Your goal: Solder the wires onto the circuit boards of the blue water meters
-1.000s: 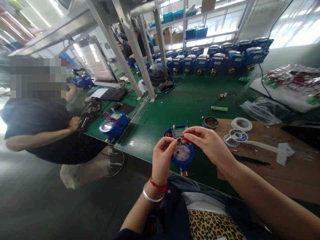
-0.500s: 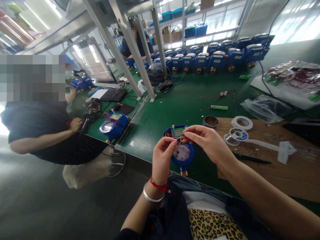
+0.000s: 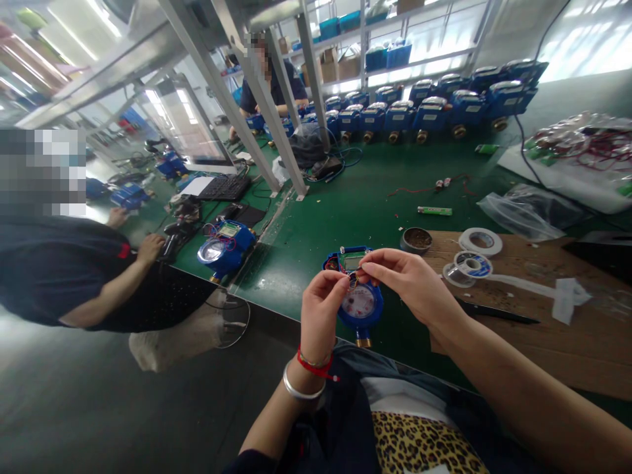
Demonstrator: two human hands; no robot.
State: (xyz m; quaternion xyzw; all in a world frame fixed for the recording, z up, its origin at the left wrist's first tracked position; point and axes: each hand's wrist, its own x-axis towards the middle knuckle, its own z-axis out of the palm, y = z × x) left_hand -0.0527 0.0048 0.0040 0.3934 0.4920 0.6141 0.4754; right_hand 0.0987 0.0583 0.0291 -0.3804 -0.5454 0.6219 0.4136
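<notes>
A blue water meter [image 3: 363, 309] with a round dial lies at the bench's front edge, its brass fitting towards me. Its upper housing is uncovered and shows a circuit board and red wires. Above the dial, my left hand [image 3: 320, 306] pinches thin wires [image 3: 354, 282] between thumb and fingertips. From the other side my right hand [image 3: 405, 280] pinches the same thin wires, close to the left fingertips. Some of the wires look yellow; their ends are hidden by my fingers.
To the right, a tin [image 3: 415, 240], white tape [image 3: 480, 242], a solder spool [image 3: 473, 264] and a black-handled tool [image 3: 498, 311] are on or beside cardboard [image 3: 553, 349]. Another open meter [image 3: 227, 249] stands left. Several meters [image 3: 399, 122] line the back. A co-worker [image 3: 64, 263] sits left.
The co-worker at left has leaned further left and down, uncovering blue meters behind. My hands stay at nearly the same place, still pinching the wires.
</notes>
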